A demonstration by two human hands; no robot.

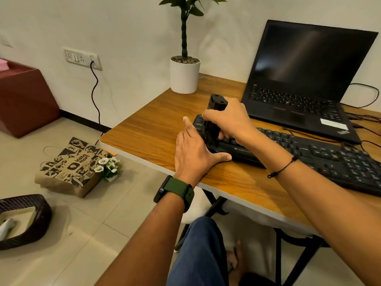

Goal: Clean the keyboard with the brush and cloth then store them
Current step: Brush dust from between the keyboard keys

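Note:
A black keyboard (321, 155) lies slantwise on the wooden desk (148, 129). My right hand (228, 120) grips a black upright brush (215, 112) and holds its lower end down on the keys at the keyboard's left end. My left hand (195, 153) lies flat on the desk with straight fingers against the keyboard's left edge, thumb along its front. No cloth is visible.
An open black laptop (305, 79) stands behind the keyboard, cables trailing at the right. A potted plant in a white pot (185, 75) sits at the desk's back-left corner. On the floor: a paper bag (70, 168), small flowers (108, 165), a dark woven basket (22, 219).

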